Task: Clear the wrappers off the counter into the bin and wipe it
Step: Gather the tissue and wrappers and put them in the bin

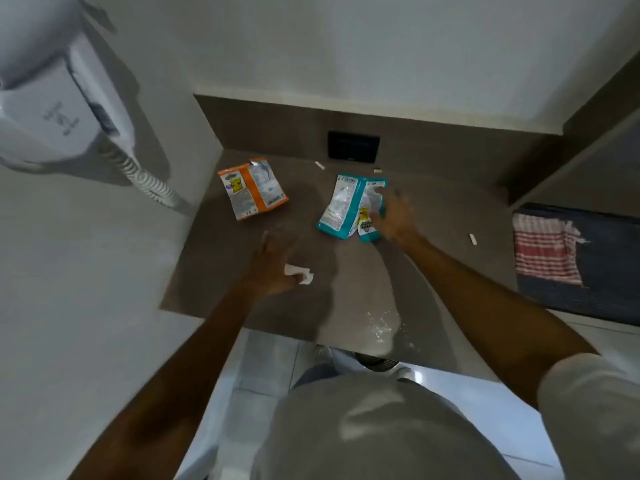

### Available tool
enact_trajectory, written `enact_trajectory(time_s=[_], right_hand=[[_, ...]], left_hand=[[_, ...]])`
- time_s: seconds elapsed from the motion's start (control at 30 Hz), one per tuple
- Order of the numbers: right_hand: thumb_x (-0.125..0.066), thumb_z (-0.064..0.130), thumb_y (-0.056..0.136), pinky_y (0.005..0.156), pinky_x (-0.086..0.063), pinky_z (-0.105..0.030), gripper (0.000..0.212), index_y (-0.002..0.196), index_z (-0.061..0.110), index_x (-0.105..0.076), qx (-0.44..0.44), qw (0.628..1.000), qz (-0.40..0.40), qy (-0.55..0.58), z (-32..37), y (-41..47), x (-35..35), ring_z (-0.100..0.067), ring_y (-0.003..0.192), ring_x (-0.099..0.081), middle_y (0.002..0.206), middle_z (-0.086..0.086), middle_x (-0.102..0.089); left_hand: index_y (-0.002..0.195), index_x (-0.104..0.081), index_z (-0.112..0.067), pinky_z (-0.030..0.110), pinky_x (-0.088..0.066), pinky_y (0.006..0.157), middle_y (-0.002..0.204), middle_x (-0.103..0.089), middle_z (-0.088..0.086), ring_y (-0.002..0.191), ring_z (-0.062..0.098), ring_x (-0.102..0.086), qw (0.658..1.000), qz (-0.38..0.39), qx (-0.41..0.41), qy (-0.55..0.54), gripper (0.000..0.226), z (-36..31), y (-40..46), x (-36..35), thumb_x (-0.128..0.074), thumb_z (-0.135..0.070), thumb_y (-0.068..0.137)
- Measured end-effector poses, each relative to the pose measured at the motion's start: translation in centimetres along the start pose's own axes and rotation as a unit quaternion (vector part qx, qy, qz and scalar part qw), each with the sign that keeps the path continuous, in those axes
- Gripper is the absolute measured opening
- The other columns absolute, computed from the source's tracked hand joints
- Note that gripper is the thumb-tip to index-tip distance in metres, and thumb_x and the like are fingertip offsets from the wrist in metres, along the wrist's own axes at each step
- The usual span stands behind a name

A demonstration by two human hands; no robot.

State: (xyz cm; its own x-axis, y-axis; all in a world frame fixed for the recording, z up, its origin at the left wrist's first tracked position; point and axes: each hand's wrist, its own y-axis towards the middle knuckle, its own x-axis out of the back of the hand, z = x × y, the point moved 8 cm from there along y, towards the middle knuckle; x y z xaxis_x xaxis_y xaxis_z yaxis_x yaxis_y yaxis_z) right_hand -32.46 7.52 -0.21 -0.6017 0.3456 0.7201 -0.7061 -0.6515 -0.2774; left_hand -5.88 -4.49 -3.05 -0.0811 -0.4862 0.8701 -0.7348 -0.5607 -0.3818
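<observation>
An orange wrapper (252, 188) lies flat at the back left of the brown counter (311, 209). A teal wrapper (346, 206) lies near the middle. My right hand (394, 216) rests on its right edge with fingers spread, blurred by motion. My left hand (273, 268) hovers over the counter's left part, fingers apart, with a small crumpled white scrap (299, 271) at its thumb; whether the hand grips it is unclear. White powder (381, 323) is spilled near the front edge.
Small white scraps lie at the back (319, 165), (377, 170) and on the right (472, 239). A red-and-white striped cloth (547, 251) lies on a dark mat to the right. A wall hair dryer (59, 112) hangs left. A black socket (353, 147) sits on the backsplash.
</observation>
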Motion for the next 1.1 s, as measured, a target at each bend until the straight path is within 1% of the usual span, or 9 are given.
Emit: enact_trajectory(time_s=[0.23, 0.37, 0.57, 0.67, 0.73, 0.83, 0.9, 1.0, 1.1], right_hand=[[-0.053, -0.008, 0.099, 0.048, -0.054, -0.021, 0.039, 0.138, 0.0, -0.059, -0.237, 0.889, 0.026, 0.39, -1.5, 0.7, -3.3, -0.012, 0.053, -0.068, 0.093, -0.016, -0.066], [-0.048, -0.01, 0.101, 0.081, -0.058, -0.039, 0.045, 0.144, 0.0, -0.052, -0.228, 0.789, -0.016, 0.57, -1.3, 1.6, -1.5, -0.02, 0.077, -0.065, 0.114, -0.017, -0.064], [-0.054, -0.011, 0.097, 0.089, -0.058, -0.038, 0.037, 0.13, 0.0, -0.064, -0.268, 0.739, -0.157, 0.597, -5.6, 0.8, 1.3, -0.016, 0.071, -0.06, 0.107, -0.014, -0.063], [-0.06, 0.0, 0.089, 0.064, -0.051, -0.028, 0.018, 0.089, 0.013, -0.073, -0.314, 0.763, -0.23, 0.515, -8.0, -1.4, 2.1, -0.02, 0.079, -0.058, 0.091, -0.01, -0.063], [-0.062, 0.012, 0.091, 0.083, -0.053, -0.037, 0.018, 0.103, 0.01, -0.076, -0.322, 0.828, -0.279, 0.365, -8.8, -3.1, 3.0, -0.022, 0.096, -0.066, 0.104, -0.011, -0.072], [-0.061, 0.014, 0.095, 0.087, -0.049, -0.017, 0.022, 0.113, 0.009, -0.072, -0.227, 0.874, -0.341, 0.262, -7.2, -5.8, 3.2, -0.019, 0.094, -0.07, 0.111, -0.009, -0.075], [-0.061, 0.014, 0.099, 0.088, -0.057, -0.025, 0.014, 0.111, 0.013, -0.068, -0.128, 0.905, -0.286, 0.288, -4.9, -6.4, 1.3, -0.007, 0.081, -0.064, 0.098, 0.002, -0.072], [-0.059, 0.027, 0.103, 0.087, -0.061, -0.048, 0.024, 0.125, 0.019, -0.062, -0.034, 0.94, -0.048, 0.337, -0.8, -7.1, -3.3, -0.025, 0.098, -0.072, 0.111, -0.006, -0.072], [-0.049, 0.049, 0.104, 0.086, -0.064, -0.045, 0.038, 0.135, 0.028, -0.057, -0.092, 0.865, 0.154, 0.468, 1.8, -10.0, -6.7, -0.03, 0.109, -0.073, 0.123, -0.01, -0.073]], left_hand=[[0.14, -0.062, -0.02, 0.04, -0.035, 0.123, 0.151, -0.054, 0.008, 0.144, 0.028, -0.046, 0.999, 0.048, 0.004, -0.012, 0.069, 1.6, 0.0, -2.0, -0.088, -0.022, 0.076], [0.126, -0.073, -0.006, 0.037, -0.041, 0.112, 0.134, -0.067, 0.018, 0.128, 0.035, -0.061, 0.996, -0.009, 0.034, -0.08, 0.042, 2.1, 0.6, -1.0, -0.08, -0.011, 0.084], [0.109, -0.074, -0.002, 0.043, -0.054, 0.092, 0.109, -0.074, 0.021, 0.106, 0.036, -0.069, 0.984, -0.064, 0.046, -0.157, 0.021, 2.1, 1.9, 0.9, -0.069, -0.007, 0.089], [0.102, -0.075, -0.007, 0.044, -0.057, 0.089, 0.102, -0.076, 0.016, 0.099, 0.033, -0.071, 0.974, -0.075, 0.061, -0.204, 0.015, 2.4, 2.1, 1.3, -0.065, -0.009, 0.091], [0.106, -0.077, -0.011, 0.035, -0.054, 0.085, 0.103, -0.078, 0.012, 0.1, 0.029, -0.072, 0.969, -0.082, 0.064, -0.224, 0.018, 2.1, 2.1, 1.5, -0.064, -0.011, 0.093], [0.114, -0.077, -0.012, 0.025, -0.045, 0.076, 0.103, -0.079, 0.011, 0.098, 0.025, -0.074, 0.961, -0.093, 0.06, -0.255, 0.023, 0.6, 2.1, 1.4, -0.071, -0.02, 0.094], [0.11, -0.077, -0.011, 0.029, -0.051, 0.074, 0.1, -0.08, 0.012, 0.092, 0.024, -0.074, 0.952, -0.08, 0.055, -0.29, 0.023, -1.1, 2.1, 1.4, -0.074, -0.026, 0.093], [0.111, -0.076, -0.008, 0.033, -0.057, 0.08, 0.102, -0.079, 0.013, 0.088, 0.022, -0.072, 0.94, -0.083, 0.039, -0.329, 0.028, -4.0, 1.5, 1.8, -0.076, -0.027, 0.092], [0.127, -0.072, -0.006, 0.039, -0.059, 0.096, 0.118, -0.077, 0.015, 0.103, 0.026, -0.073, 0.932, -0.071, 0.003, -0.354, 0.033, -7.4, -0.2, 1.8, -0.071, -0.013, 0.095]])
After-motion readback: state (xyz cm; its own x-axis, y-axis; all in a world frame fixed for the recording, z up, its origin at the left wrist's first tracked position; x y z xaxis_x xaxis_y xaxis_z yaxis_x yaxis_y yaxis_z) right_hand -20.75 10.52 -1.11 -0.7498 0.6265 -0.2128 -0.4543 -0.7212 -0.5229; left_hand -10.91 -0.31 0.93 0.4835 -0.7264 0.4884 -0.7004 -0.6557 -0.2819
